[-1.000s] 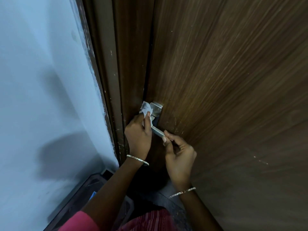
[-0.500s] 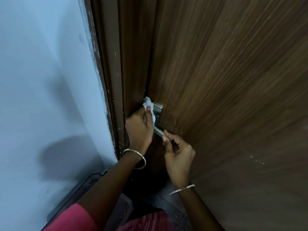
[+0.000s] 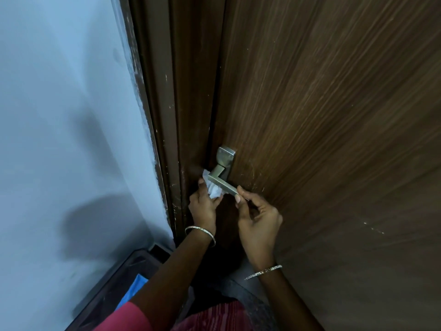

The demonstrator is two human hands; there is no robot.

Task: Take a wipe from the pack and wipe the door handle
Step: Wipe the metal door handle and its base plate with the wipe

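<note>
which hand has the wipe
The left hand. It presses the crumpled white wipe against the underside of the handle, near its bend. The right hand holds no wipe; its fingertips only pinch the handle's free end.

Indoor room doorway, likely home: brown wood-grain door (image 3: 322, 115), dark frame (image 3: 167, 91), pale painted wall (image 3: 59, 103).

My left hand (image 3: 202, 206) presses a crumpled white wipe (image 3: 213, 189) against the underside of the metal door handle (image 3: 222, 180), near its corner. My right hand (image 3: 259, 220) pinches the free end of the lever between thumb and fingers. The brown door (image 3: 322, 115) is beside a pale blue wall (image 3: 59, 115).
</note>
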